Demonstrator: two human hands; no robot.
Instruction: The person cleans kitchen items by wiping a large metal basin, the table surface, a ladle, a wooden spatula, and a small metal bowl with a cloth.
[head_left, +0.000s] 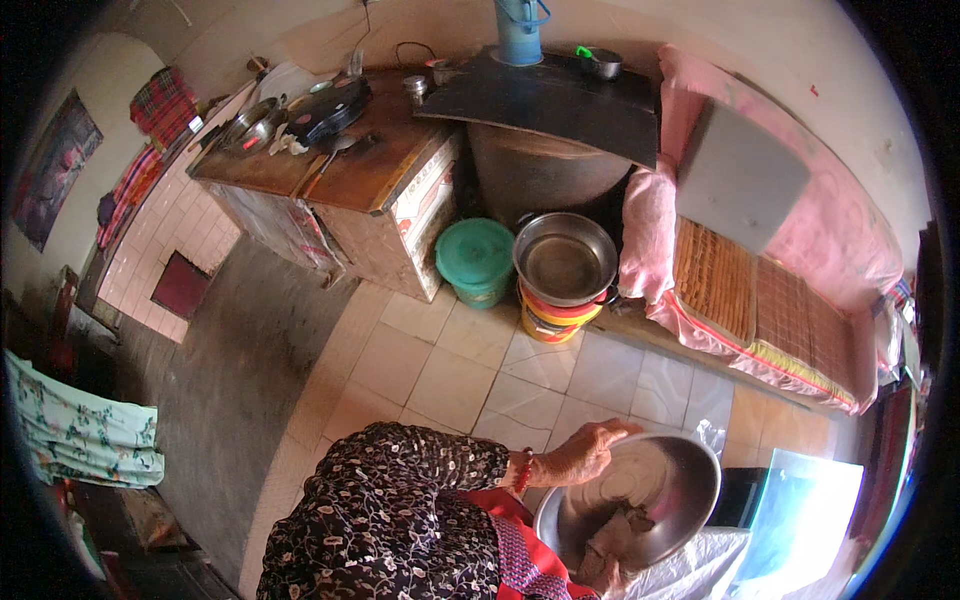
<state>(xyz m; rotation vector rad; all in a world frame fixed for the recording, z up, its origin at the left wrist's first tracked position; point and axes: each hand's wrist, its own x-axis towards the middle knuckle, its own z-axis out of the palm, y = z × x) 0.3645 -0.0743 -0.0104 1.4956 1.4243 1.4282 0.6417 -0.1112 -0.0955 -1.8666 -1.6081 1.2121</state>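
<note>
A wide metal basin (679, 517) is tilted in front of me at the lower right. My left hand (589, 454), with a red bead bracelet at the wrist, grips its upper rim. Inside the basin lies a crumpled greyish-brown cloth (619, 532). My right hand (611, 581) shows only in part at the bottom edge and holds the lower end of this cloth against the basin's inner wall. The basin's inside looks bare apart from the cloth and a pinkish reflection.
Ahead, another metal basin (566, 259) rests on a yellow and red bucket (551, 326), beside a green lidded bucket (476, 259). A wooden cabinet (352, 187) stands left of them. A pink-covered sofa (649, 232) is at right. A glass-like panel (806, 517) shines at lower right.
</note>
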